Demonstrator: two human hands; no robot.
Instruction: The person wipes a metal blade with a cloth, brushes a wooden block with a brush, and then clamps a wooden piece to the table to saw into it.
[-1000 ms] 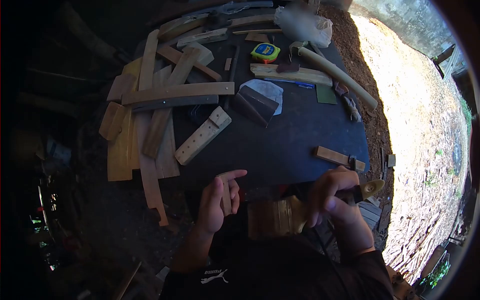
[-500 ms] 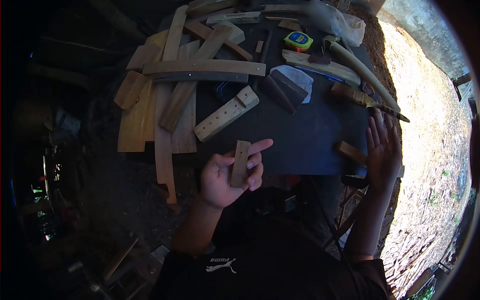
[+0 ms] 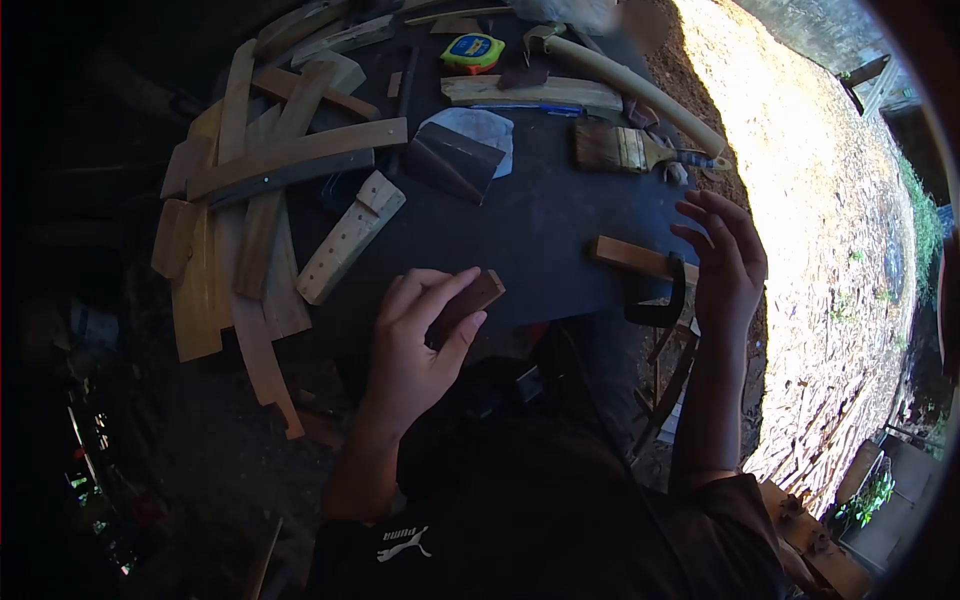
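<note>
My left hand (image 3: 412,325) grips a small wooden block (image 3: 484,292) between thumb and fingers, just off the near edge of the dark table (image 3: 540,240). The fingers cover part of the block. At the right, my right hand (image 3: 728,255) is raised with its fingers spread and nothing in it. Close to that hand, a wooden bar (image 3: 625,255) lies at the table's edge, with a dark clamp-like piece (image 3: 676,290) around its end. Above the right hand a paintbrush (image 3: 615,148) rests on the table, bristles to the left.
Wooden strips (image 3: 290,160) are piled at the left. A drilled wooden block (image 3: 350,240), dark sandpaper-like sheet (image 3: 455,160), tape measure (image 3: 472,52), blue pen (image 3: 530,106) and long-handled tool (image 3: 640,90) lie on the table. Sunlit ground (image 3: 830,280) borders the right.
The view has swung right, shifting the table leftward. My left hand has turned over, its back now showing, with the block tilted. My right hand's fingers have bent slightly; the brush lies more level.
</note>
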